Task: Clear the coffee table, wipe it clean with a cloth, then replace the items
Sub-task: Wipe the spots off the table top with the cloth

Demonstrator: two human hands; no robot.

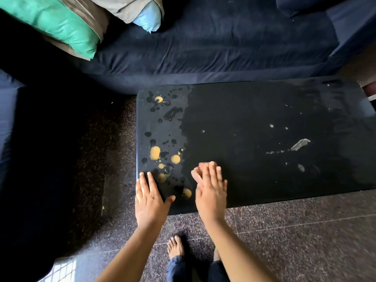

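The black glossy coffee table (254, 110) holds no items. Its left end is wet, with dark droplets and several yellow stains (155, 152). White smears and crumbs (300, 143) lie toward the right. My left hand (149, 198) rests flat and empty on the near left corner, fingers spread. My right hand (211, 192) presses a small pinkish cloth (197, 174) onto the table near the front edge, just right of the stains. Most of the cloth is hidden under my fingers.
A dark blue sofa (223, 43) runs along the table's far side, with a green cushion (61, 27) and a light blue cushion (148, 19) at its left. Another dark seat (8, 119) stands at the left. My bare foot (175, 247) is on the speckled stone floor (305, 231).
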